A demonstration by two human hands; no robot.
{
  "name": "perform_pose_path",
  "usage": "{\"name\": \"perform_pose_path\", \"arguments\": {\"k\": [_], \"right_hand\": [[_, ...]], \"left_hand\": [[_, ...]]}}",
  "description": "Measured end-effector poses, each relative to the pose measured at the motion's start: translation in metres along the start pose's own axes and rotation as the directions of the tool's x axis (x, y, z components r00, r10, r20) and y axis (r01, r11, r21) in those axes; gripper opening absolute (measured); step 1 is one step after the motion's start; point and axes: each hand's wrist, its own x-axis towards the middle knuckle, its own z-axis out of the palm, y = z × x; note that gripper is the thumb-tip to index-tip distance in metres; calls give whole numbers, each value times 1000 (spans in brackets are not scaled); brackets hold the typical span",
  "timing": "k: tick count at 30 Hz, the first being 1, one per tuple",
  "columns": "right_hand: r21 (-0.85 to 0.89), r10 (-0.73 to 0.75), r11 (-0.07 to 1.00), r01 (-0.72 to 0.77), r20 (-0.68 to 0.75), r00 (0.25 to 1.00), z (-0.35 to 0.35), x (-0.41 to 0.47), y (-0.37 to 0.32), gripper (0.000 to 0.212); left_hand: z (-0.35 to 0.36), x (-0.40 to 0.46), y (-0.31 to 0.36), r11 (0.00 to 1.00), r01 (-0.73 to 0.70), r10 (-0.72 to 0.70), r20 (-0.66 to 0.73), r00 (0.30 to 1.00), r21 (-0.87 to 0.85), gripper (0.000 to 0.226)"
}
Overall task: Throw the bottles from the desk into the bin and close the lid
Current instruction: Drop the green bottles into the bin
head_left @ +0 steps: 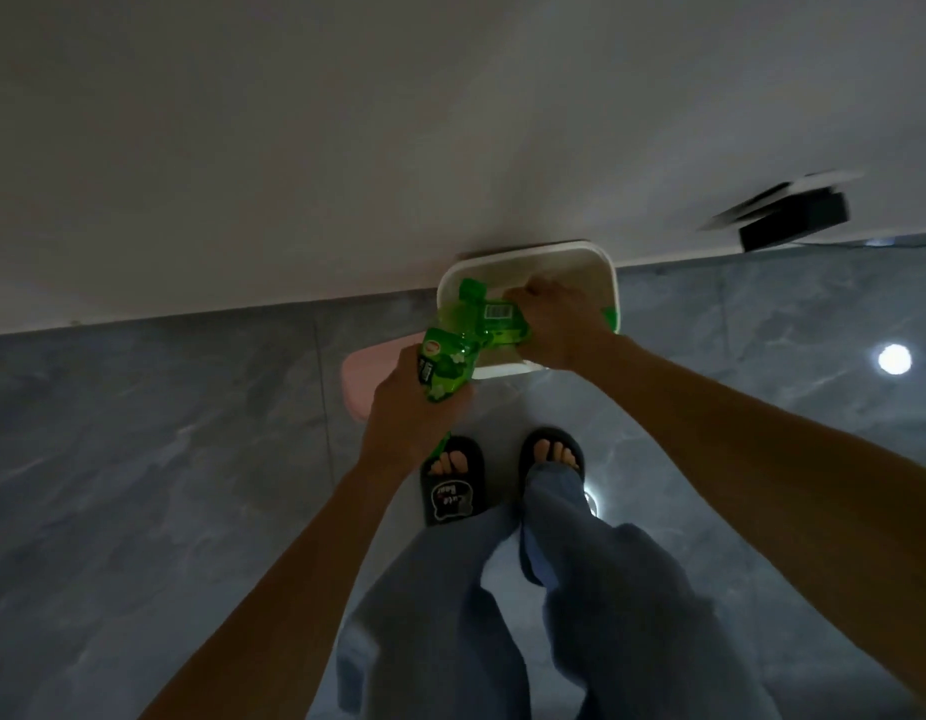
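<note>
Head view: the right hand (pixel 557 324) grips green bottles (pixel 494 319) over the open white bin (pixel 604 267), with green showing inside it. The left hand (pixel 409 407) closes around another green bottle (pixel 443 368) just before the rim. The pink lid (pixel 365 376) lies beside this hand.

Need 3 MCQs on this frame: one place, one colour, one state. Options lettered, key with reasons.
1. Where is the bin?
A. against the wall
B. mid-floor
C. on a desk

2. Colour of the bottles?
A. blue
B. green
C. clear

3. State of the left hand?
A. empty
B. on the lid
C. gripping a bottle

Key:
1 A, the bin's far rim meets the wall's base.
2 B, plastic and labels are bright green.
3 C, its fingers wrap a bottle beside the bin, while the right hand holds another over the opening.
</note>
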Motion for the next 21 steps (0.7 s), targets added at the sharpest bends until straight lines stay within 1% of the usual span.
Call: {"name": "perform_pose_path", "arguments": {"k": [5,8,11,16,21], "right_hand": [[-25,-4,1000,5,49,999,64,57,13,46],[-52,25,998,-18,135,991,91,81,25,49],[-83,28,996,-13,182,983,113,102,31,45],[-31,2,999,7,257,966,127,117,36,50],[14,-22,1000,18,342,940,110,107,32,39]], "left_hand": [[21,42,-19,997,-75,74,-67,995,-2,56],[22,54,-22,987,-157,154,-118,981,-19,56],[21,62,-24,979,-201,196,-103,975,-37,65],[20,67,-23,966,-258,259,-111,960,21,69],[18,67,-15,967,-254,255,-67,965,33,70]]}}
